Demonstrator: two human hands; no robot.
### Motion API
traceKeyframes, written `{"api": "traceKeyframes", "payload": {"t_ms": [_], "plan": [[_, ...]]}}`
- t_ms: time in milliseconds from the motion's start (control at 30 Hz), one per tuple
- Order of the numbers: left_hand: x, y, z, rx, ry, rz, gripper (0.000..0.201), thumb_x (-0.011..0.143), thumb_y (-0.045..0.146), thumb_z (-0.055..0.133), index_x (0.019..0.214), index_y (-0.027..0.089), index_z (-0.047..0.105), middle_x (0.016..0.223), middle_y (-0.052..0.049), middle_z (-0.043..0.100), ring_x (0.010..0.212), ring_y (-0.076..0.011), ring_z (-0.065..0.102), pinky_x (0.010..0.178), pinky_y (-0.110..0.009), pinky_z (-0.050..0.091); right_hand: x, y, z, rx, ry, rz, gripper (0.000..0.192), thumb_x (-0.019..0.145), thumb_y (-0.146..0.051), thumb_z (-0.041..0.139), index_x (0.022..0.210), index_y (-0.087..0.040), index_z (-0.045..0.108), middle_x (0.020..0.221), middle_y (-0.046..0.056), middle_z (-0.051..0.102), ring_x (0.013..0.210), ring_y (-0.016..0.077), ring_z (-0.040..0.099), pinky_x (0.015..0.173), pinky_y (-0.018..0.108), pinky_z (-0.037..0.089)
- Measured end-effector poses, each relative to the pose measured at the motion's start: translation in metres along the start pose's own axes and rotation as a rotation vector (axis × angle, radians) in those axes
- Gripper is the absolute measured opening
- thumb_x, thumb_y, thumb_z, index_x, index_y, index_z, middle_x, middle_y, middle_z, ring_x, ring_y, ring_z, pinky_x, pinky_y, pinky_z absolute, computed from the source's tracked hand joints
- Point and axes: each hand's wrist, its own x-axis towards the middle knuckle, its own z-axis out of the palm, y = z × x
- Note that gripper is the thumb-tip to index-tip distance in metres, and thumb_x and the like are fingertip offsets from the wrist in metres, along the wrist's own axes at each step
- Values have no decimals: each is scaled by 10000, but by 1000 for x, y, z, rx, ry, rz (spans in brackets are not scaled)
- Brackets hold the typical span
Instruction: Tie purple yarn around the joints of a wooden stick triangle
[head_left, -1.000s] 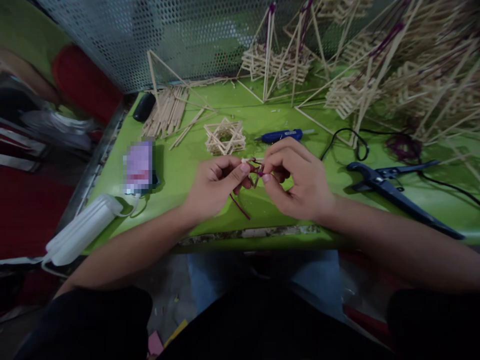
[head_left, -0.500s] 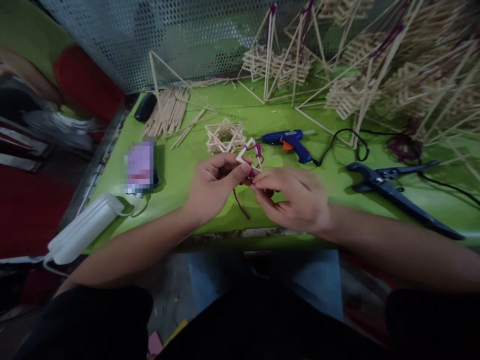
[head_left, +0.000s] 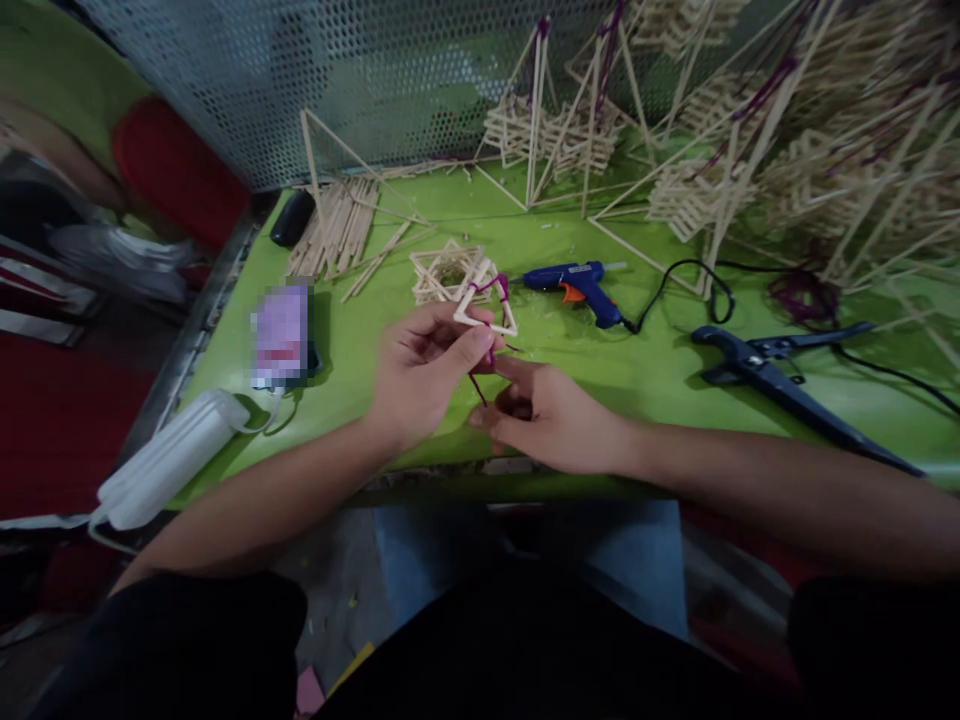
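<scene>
Delicately pinched between the closed thumb and fingers of the left hand [head_left: 416, 375], a triangular stick frame [head_left: 503, 329] juts just beyond the fingertips, its apex pointing away from the body. Purple cord [head_left: 492, 347] winds about the pale, straight-edged wood and gathers at the near bar by the left thumb, a thin tail hanging below. The right hand [head_left: 562, 415] lies nearer the body, forefinger reaching up to the cord, thumb spread lower beside the tail; whether those fingers grip a strand cannot be told. The left is nearer the wood, the right nearer the tail. Past the fingers, a star-shaped stick stack [head_left: 429, 288] sits partly behind the frame on the glossy green bench [head_left: 349, 365]; to their far right lies a smooth blue glue gun [head_left: 551, 277] with an orange trigger.
</scene>
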Motion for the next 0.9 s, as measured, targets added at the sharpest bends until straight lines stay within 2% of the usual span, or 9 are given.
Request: {"api": "traceKeyframes", "payload": {"t_ms": [67,133,233,367,500,600,733,800,900], "plan": [[0,0,0,11,3,-19,326,883,476,977,1046,233,832,858,-10,825,695,-115,742,667,-245,643,2,-1,0,187,-118,91,475,980,-417,824,1357,-207,624,695,-61,752,400,117,546,400,241,410],[0,0,-2,13,0,-19,322,890,475,971,1043,231,829,859,-12,821,714,-116,750,697,-245,648,3,0,-2,237,-124,111,308,1003,-458,809,1106,-218,647,717,-46,742,424,102,546,416,235,420],[3,0,-6,-4,-18,10,244,923,415,948,1034,236,825,866,-2,807,770,-113,776,765,-237,655,4,4,-6,172,-17,38,395,1055,-500,762,836,-211,603,695,-25,689,509,93,533,478,237,401],[10,-3,-10,-22,-29,78,158,944,335,910,1013,228,816,876,2,796,801,-125,800,760,-236,651,4,4,-11,121,150,-135,562,1082,-621,723,719,-215,582,605,-33,590,554,104,486,549,269,382],[15,-5,-11,40,-25,139,201,932,343,914,1032,213,797,865,-3,787,798,-143,806,764,-261,667,1,0,-13,47,237,-250,632,1125,-689,616,704,-218,580,604,-38,517,575,114,446,578,299,362],[15,-4,-10,96,-48,163,211,942,350,903,1060,215,794,869,-2,788,777,-134,794,766,-266,675,-2,0,-13,-62,318,-330,542,1169,-526,596,729,-211,631,656,-28,482,613,125,441,596,316,347],[11,1,-9,169,-78,173,179,949,320,881,1062,211,796,886,-9,802,775,-129,780,774,-270,682,-5,2,-13,-256,485,-501,329,1091,-326,701,786,-207,727,938,66,658,935,211,658,841,381,502],[9,3,-8,212,-89,180,176,937,309,884,1054,209,799,906,-21,813,799,-141,786,778,-281,686,-5,2,-12,-263,475,-485,247,1072,-293,704,844,-209,751,1015,85,726,1000,234,693,900,411,526],[7,3,-6,244,-88,195,163,929,297,887,1036,208,801,938,-39,826,825,-155,792,790,-301,690,-2,3,-9,-82,380,-308,226,1059,-349,732,881,-210,730,867,44,757,803,189,688,759,367,530]]}}
